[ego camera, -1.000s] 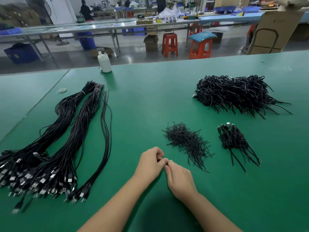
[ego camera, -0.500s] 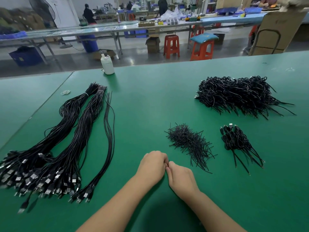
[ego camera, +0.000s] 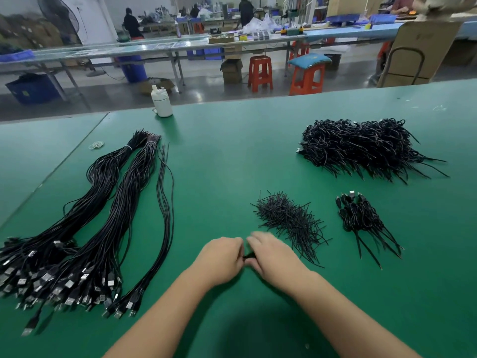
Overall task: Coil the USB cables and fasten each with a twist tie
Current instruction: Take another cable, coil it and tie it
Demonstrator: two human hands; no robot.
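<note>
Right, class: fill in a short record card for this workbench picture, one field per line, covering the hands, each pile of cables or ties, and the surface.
surface: green table
left hand: fingers curled, meets the right over a small black item, mostly hidden
right hand: blurred, fingers on the same item
uncoiled cables: long bundles at the left, plugs nearest the person
twist ties: loose heap just right of the hands
small coiled batch: right of the ties
large coiled pile: far right
white bottle: far table edge
</note>
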